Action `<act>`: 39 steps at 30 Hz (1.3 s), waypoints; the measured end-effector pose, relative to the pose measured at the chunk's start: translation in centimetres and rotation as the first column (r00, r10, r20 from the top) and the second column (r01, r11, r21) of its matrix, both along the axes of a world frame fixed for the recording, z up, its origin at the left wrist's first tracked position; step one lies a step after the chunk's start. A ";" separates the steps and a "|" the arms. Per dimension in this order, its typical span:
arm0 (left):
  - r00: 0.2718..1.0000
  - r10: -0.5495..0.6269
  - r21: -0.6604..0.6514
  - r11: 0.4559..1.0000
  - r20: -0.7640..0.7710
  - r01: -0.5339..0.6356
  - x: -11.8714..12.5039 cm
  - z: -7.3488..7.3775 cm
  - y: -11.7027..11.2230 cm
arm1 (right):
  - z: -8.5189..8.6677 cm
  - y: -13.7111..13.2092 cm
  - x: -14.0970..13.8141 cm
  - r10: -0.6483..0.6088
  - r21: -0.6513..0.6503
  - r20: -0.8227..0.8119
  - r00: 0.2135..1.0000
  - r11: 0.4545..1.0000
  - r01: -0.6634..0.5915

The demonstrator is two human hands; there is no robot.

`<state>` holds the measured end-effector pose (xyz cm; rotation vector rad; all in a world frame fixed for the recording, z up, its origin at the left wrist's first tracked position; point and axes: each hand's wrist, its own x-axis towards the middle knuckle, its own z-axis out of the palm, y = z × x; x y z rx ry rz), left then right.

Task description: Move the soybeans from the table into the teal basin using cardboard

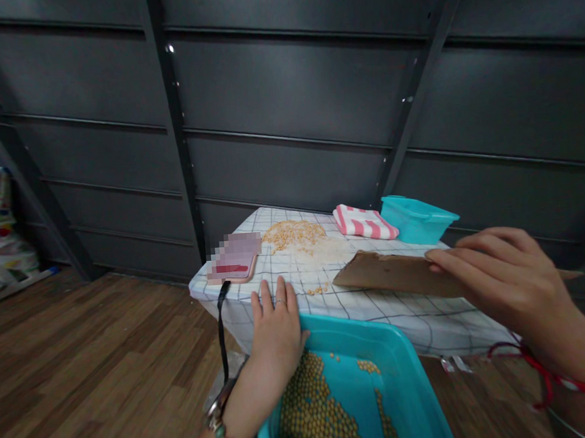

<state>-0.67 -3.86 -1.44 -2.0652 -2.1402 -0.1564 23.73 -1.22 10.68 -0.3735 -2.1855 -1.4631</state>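
Observation:
My right hand [512,284] pinches the upper edge of a flat brown piece of cardboard [401,273], which stands tilted over the table's right part. My left hand [276,327] has its fingers stretched out flat at the table's front edge, its thumb by the rim of a turquoise plastic bin [412,351]. Inside that bin, below the table edge, lie many soybeans [316,411], mostly at its left side. More soybeans [296,233] are spread on the checked tablecloth [280,266] beside a pale powdery patch [324,249]. A few soybeans [318,289] lie near the front edge.
A phone [240,259] with a black strap [222,337] lies at the table's left. Farther back are a folded pink-and-white striped towel [365,222] and a smaller turquoise container [417,220]. A dark panelled wall [283,86] rises behind; wooden floor [131,350] shows left.

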 end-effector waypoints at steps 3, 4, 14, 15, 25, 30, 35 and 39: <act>1.000 -0.001 0.007 1.000 -0.014 0.001 0.0 0.0 0.0 | 0.0 -0.2 0.0 0.009 -0.004 -0.032 0.999 1.000 -0.009; 1.000 0.000 0.007 1.000 -0.018 0.000 0.0 0.0 0.1 | -0.1 -0.2 0.0 0.018 -0.011 -0.040 0.999 1.000 -0.018; 1.000 0.003 -0.033 0.999 0.006 -0.002 0.2 0.5 -0.2 | -0.2 -0.1 -0.4 0.017 -0.019 -0.008 1.000 1.000 -0.017; 1.000 0.006 -0.035 0.999 0.005 -0.006 0.2 0.5 -0.2 | -0.1 -0.1 -0.4 0.009 -0.013 -0.003 1.000 1.000 -0.009; 1.000 0.005 -0.047 0.999 0.016 -0.004 0.3 0.6 -0.2 | -0.4 0.3 -0.6 -0.010 0.034 -0.040 0.999 0.999 0.011; 1.000 0.008 -0.052 0.999 0.017 -0.007 0.4 0.8 -0.3 | -0.9 0.6 -0.8 0.026 -0.023 -0.046 0.999 0.999 -0.027; 1.000 0.016 -0.059 0.998 0.006 -0.016 0.5 0.8 -0.3 | -0.8 0.2 -1.2 0.065 -0.047 -0.057 0.996 0.997 -0.067; 1.000 0.012 -0.065 0.998 0.011 -0.011 0.5 0.7 -0.3 | -0.7 0.0 -1.4 0.087 -0.066 -0.066 0.994 0.994 -0.091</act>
